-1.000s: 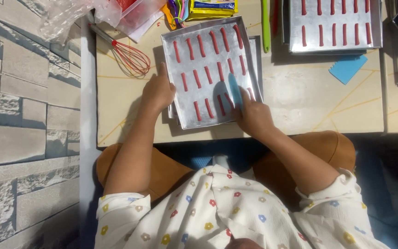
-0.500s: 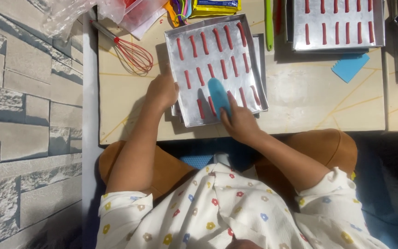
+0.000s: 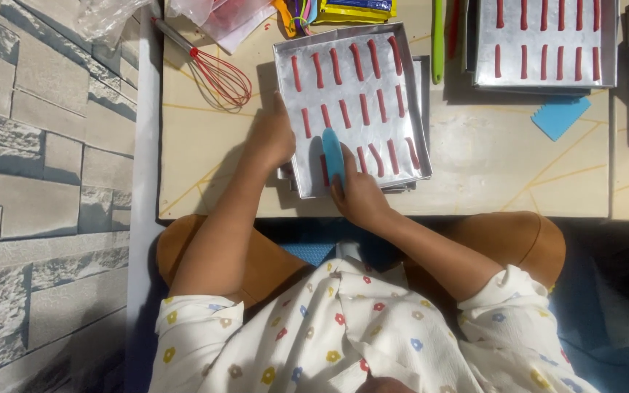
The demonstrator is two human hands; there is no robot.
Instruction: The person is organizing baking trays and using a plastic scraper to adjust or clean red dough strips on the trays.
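Observation:
A metal baking tray (image 3: 402,102) lies on the low table, lined with rows of thin red dough strips (image 3: 364,108). My left hand (image 3: 271,135) rests against the tray's left edge, steadying it. My right hand (image 3: 358,195) is at the tray's near edge and holds a blue scraper (image 3: 333,153), whose blade sits among the nearest strips at the front left.
A second tray (image 3: 547,80) with red strips stands at the back right, a blue scraper (image 3: 560,116) lying beside it. A red whisk (image 3: 216,73), a green spatula (image 3: 438,40) and plastic bags (image 3: 220,18) lie along the back. A stone-pattern wall (image 3: 38,182) rises to the left.
My right hand has slid the blue scraper leftward along the tray's near row, from the right side to the front left. My left hand stays on the tray's edge.

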